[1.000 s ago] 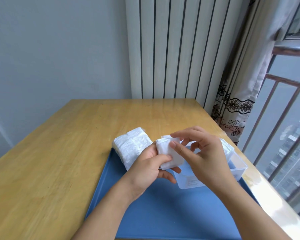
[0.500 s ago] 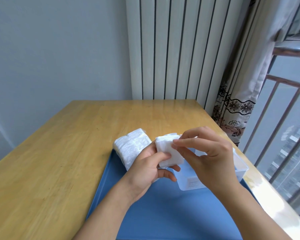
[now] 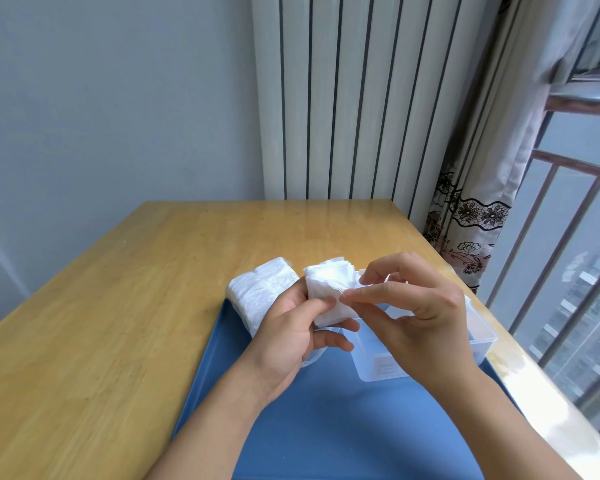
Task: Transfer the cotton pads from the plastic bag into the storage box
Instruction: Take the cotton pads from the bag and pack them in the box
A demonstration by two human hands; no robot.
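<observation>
Your left hand (image 3: 288, 336) held a small stack of white cotton pads (image 3: 329, 292) up above the blue tray (image 3: 326, 427), thumb curled across the front of the stack and the other fingers wrapped behind and beneath it. Your right hand (image 3: 416, 313) came in from the right with its grip pinching: thumb and forefinger pressed together on the right edge of the stack, apparently on the topmost pad, though the white layers blurred together and you could not tell one pad from the next there. The remaining fingers of that hand were bent loosely above. The plastic bag (image 3: 257, 289) with the rest of the pads lay at the tray's far left corner, partly on the tabletop (image 3: 101, 323), just behind your left hand. The clear storage box (image 3: 478, 341) stood on the right side of the tray, directly below and behind your right hand, which hid most of it; only its near wall with a label and its right rim showed. Behind the tabletop stood a white ribbed radiator (image 3: 343, 98), with a patterned curtain (image 3: 471, 220) to its right.
</observation>
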